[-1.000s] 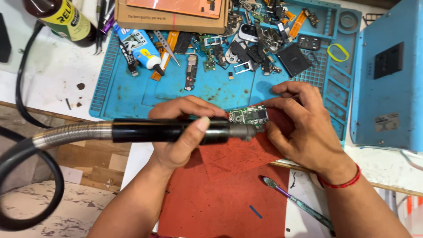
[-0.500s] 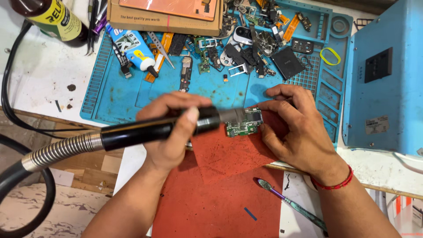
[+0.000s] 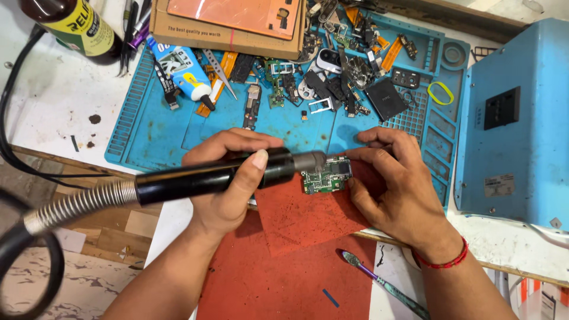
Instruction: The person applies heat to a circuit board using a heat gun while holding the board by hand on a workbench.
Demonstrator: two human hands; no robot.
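The left hand (image 3: 228,178) is wrapped around a black rotary handpiece (image 3: 213,178), thumb laid along its top and fingers curled over the far side, so the hand is clamped on the tool. The handpiece lies nearly level across the view, its grey metal nose (image 3: 311,161) resting on or just above the left edge of a small green circuit board (image 3: 326,176); a coiled steel flexible shaft (image 3: 80,204) leaves the rear end and runs off to the lower left into a black hose (image 3: 26,266).

The right hand (image 3: 394,184) (a red string bracelet (image 3: 441,261) circles its wrist) lies on the right side of the board, fingertips pressing its top and right edges and thumb at its lower right corner, pinning it flat rather than lifting it. The board sits on a red rubber mat (image 3: 296,261) at the near edge of the desk (image 3: 53,112), just beside the front border of a blue repair mat (image 3: 160,136).

On the blue mat, well apart from the hands, lie scattered phone parts (image 3: 338,83), tweezers (image 3: 220,72), a small glue tube (image 3: 184,71) and a yellow rubber band (image 3: 440,93). A cardboard box (image 3: 228,24) overlaps its far edge, with a dark bottle (image 3: 77,26) to the left. A blue metal unit (image 3: 515,124) stands at the right, and a thin brush (image 3: 385,284) lies near the right forearm
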